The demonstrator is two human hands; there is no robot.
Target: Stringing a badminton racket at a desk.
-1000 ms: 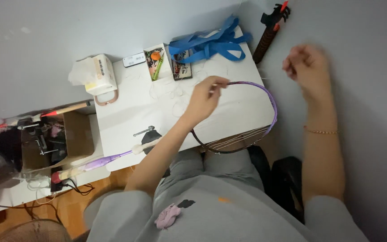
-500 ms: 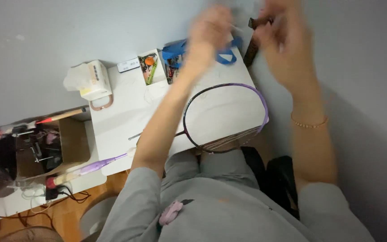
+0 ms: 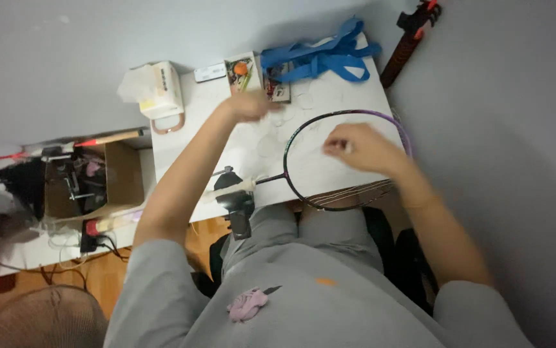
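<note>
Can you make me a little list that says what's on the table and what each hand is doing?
table: white table
main thing: purple badminton racket, only a few strings in
left hand: blurred, above the table by loose white string
right hand: over the racket frame, fingers pinched together
at the back: tissue box, blue straps

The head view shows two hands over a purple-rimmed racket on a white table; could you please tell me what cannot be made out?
- Left hand: motion-blurred; its grip and anything in it are unreadable.
- Right hand: fingers curled over the purple-rimmed badminton racket; any string pinched is too thin to see.
- Racket handle: hidden under the left forearm.
- Small open boxes at the white table edge: contents too small to identify.
</note>
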